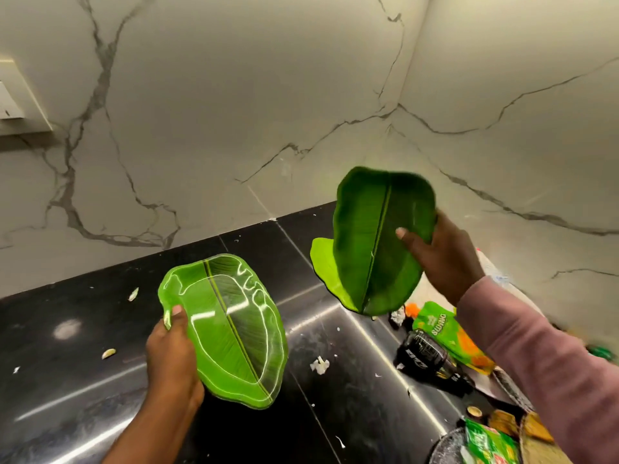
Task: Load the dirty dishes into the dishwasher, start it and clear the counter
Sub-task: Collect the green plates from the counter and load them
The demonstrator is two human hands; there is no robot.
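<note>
Two green plates shaped like banana leaves are held above the black counter (60, 329). My left hand (172, 356) grips the glossy left plate (231, 333) by its near left rim, thumb on top. My right hand (442, 259) holds the darker right plate (378, 242) tilted up off the counter, thumb pressed on its face. Behind that plate, a third, lighter green leaf plate (323, 262) shows only its left edge; I cannot tell whether it is held too.
Marble walls meet in a corner behind the counter. Food scraps and white crumbs (320, 365) dot the counter. At the right lie a dark bottle (428, 360), a green snack packet (445, 333) and, at the bottom right, more wrappers and rubbish (492, 440). A wall switch plate (16, 98) is at far left.
</note>
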